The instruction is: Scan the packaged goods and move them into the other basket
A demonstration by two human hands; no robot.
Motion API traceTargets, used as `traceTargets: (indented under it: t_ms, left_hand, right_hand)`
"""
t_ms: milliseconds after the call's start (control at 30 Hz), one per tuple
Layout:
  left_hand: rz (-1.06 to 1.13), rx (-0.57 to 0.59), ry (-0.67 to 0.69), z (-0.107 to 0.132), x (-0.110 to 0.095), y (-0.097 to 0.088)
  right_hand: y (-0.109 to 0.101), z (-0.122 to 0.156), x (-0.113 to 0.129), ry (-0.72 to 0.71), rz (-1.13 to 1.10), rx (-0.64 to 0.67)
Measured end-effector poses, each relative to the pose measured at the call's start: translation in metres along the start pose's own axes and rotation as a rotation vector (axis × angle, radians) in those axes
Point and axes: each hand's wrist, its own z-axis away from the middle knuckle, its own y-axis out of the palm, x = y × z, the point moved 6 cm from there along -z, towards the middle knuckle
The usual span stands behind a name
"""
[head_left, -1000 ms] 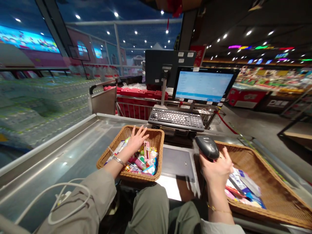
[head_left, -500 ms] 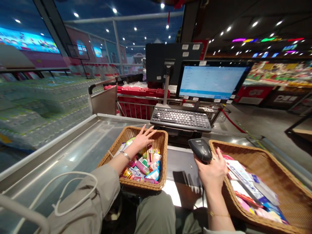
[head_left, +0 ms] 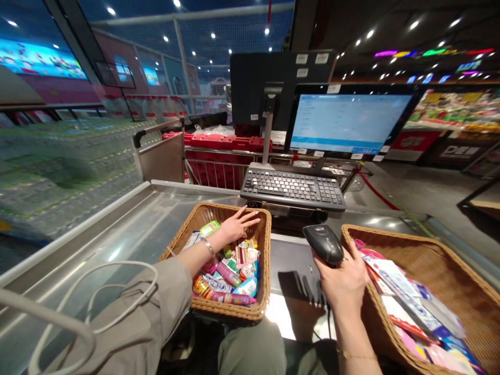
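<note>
My left hand (head_left: 235, 227) is over the far part of a wicker basket (head_left: 267, 260), fingers spread and holding nothing. Small colourful packages fill that basket, among them a purple-pink tube (head_left: 230, 298) along its near side and a green package (head_left: 210, 227) by my wrist. In my right hand (head_left: 344, 276) is a black barcode scanner (head_left: 323, 244), its head pointing left between the two baskets. Just right of this hand stands a second wicker basket (head_left: 414, 247), holding several flat boxes and packs, one a long white-and-blue box (head_left: 402, 286).
A keyboard (head_left: 292, 187) sits beyond the baskets, below a lit monitor (head_left: 347, 122) on a pole. The metal counter (head_left: 164, 208) has a raised rim at left. A pale cable (head_left: 156, 284) loops by my left sleeve. A shopping cart (head_left: 213, 166) stands behind the counter.
My left hand has shifted slightly right and lower over the basket, its fingers still spread. My right hand keeps the scanner nearly in place. The view has tilted a little.
</note>
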Motion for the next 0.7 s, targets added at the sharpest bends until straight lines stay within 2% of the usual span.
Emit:
traceTargets:
  t_ms: [133, 267, 500, 700]
  left_hand:
    - [-0.038, -0.020, 0.031, 0.000, 0.000, 0.002]
    - [-0.012, -0.018, 0.005, 0.000, 0.003, -0.001]
    - [-0.046, -0.018, -0.027, 0.010, 0.009, -0.023]
    - [-0.052, -0.032, -0.107, 0.022, 0.017, -0.039]
  right_hand:
    - [0.001, 0.001, 0.003, 0.006, 0.004, -0.005]
    - [0.002, 0.001, 0.005, 0.024, -0.001, -0.026]
    - [0.001, 0.003, 0.007, 0.042, -0.017, -0.009]
    - [0.000, 0.006, 0.008, 0.035, -0.033, 0.001]
